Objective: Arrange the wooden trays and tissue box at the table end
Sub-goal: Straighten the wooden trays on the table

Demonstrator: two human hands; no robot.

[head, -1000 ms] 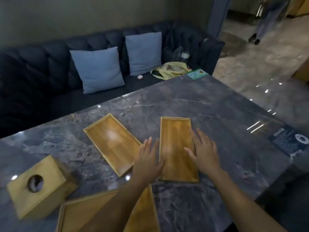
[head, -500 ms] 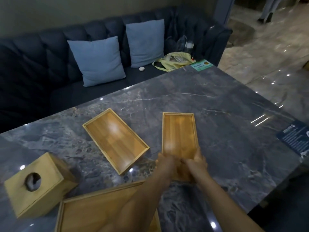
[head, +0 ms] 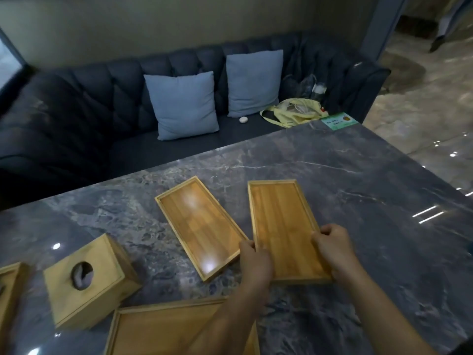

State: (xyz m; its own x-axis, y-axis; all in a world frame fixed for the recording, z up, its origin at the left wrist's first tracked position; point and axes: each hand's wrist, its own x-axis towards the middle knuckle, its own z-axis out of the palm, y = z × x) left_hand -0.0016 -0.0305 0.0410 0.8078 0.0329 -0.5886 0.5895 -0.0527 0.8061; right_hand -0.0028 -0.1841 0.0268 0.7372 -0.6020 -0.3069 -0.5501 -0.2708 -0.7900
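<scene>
3 wooden trays: middle (head: 199, 231), right (head: 284, 229), bottom (head: 163, 331). 2 tissue boxes: (head: 89, 280), left edge (head: 9, 288). 2 blue cushions: (head: 183, 103), (head: 253, 82). 2 hands: (head: 254, 260), (head: 334, 247).

Tissue box (head: 88, 281) left of two side-by-side trays (head: 201, 233) (head: 285, 230), all on table (head: 358, 175).

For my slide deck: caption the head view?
Both hands, left and right, grip a wooden tray by its long edges on a marble table.

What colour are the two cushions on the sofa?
Light blue cushions, clearest in the head view.
</scene>
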